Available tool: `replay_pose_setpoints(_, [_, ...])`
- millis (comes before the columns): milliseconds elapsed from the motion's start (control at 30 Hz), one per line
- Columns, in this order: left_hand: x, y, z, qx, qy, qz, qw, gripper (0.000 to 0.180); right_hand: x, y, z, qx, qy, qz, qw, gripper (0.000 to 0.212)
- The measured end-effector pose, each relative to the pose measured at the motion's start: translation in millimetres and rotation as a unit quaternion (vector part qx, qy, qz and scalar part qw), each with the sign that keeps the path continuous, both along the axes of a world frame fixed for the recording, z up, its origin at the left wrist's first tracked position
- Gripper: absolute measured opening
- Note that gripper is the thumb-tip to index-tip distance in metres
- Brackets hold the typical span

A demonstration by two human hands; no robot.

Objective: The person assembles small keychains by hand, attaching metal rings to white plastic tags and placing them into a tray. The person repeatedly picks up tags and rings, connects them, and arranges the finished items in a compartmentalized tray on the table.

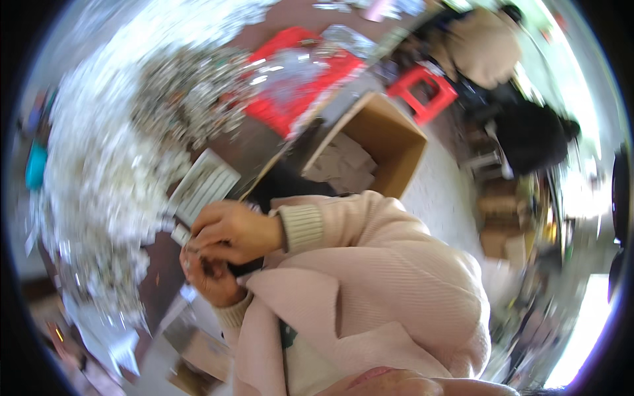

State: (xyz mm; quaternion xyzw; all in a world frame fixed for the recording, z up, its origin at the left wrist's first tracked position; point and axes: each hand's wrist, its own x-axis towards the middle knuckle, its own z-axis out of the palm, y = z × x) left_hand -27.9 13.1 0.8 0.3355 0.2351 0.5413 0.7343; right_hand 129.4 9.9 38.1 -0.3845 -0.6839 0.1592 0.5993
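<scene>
Brown tabletop (162,264) is spreading beyond the right hand (243,231) and left hand (216,286), bearing a large heap of whitish pieces (112,178). An open cardboard box (401,148) is standing past the right hand; a white slotted tray (212,173) is lying just beyond that hand. Both hands are meeting, curled; I cannot tell whether they are gripping the small white piece (179,235) beside them.

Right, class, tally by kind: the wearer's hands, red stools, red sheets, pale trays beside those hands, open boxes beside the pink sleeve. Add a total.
Hands (left hand, right hand): 2
Red stool: 1
Red sheet: 1
Pale tray: 1
Open box: 1
Total: 6
</scene>
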Motion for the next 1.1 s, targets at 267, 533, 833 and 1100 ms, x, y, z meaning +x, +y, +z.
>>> replay_pose_setpoints(267, [39.4,-1.7,6.6,-0.068,0.125,-0.029,0.989,0.031,45.9,-29.3,20.2,-0.260,0.266,-0.006,0.928,0.017])
replay_pose_setpoints(533, [31.1,-16.1,10.1,0.197,0.271,-0.077,0.939,0.026,48.7,-40.1,19.2,-0.184,0.152,-0.058,0.969,0.009])
replay_pose_setpoints(833, [25.0,-27.5,39.7,-0.177,-0.115,-0.034,0.977,0.020,30.2,-22.5,26.0,-0.081,0.081,0.070,0.991,0.020])
replay_pose_setpoints(1100, [21.7,-25.4,37.1,-0.158,-0.065,-0.022,0.985,0.020,31.6,-19.0,19.4,-0.093,0.042,0.082,0.991,0.026])
